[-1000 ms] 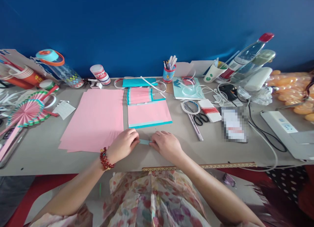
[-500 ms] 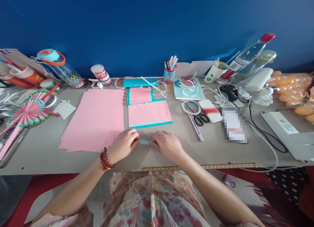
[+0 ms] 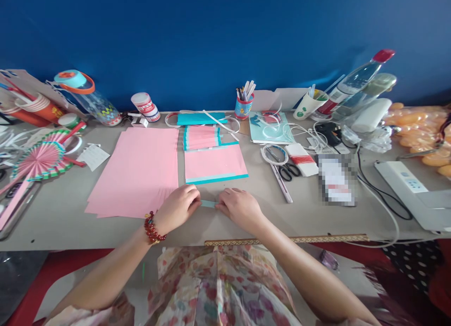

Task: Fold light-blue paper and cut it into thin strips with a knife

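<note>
Between my two hands a narrow pale blue-green strip [image 3: 209, 204] runs just above or on the table; its ends disappear under my fingers. My left hand [image 3: 179, 205], with a red bead bracelet at the wrist, pinches the strip's left end. On the other side my right hand [image 3: 240, 206] has its fingers curled over the right end. Just beyond the hands lies a pink sheet with blue-green edges [image 3: 216, 164]. A folded pink piece with similar edges [image 3: 202, 137] rests behind it. Left of these is a stack of pink paper [image 3: 137, 168], partly beside my left hand.
Black-handled scissors [image 3: 289, 172], a pen-like cutter [image 3: 281, 184] and a card wound with red thread [image 3: 302, 159] lie to the right. A pen cup [image 3: 244, 106] stands at the back. Farther right is a power strip [image 3: 405, 185]; a pleated paper fan [image 3: 38, 159] lies left.
Nearly everything stays the same. Both hands keep their hold on the strip in the same place; only a very slight shift of the view shows.
</note>
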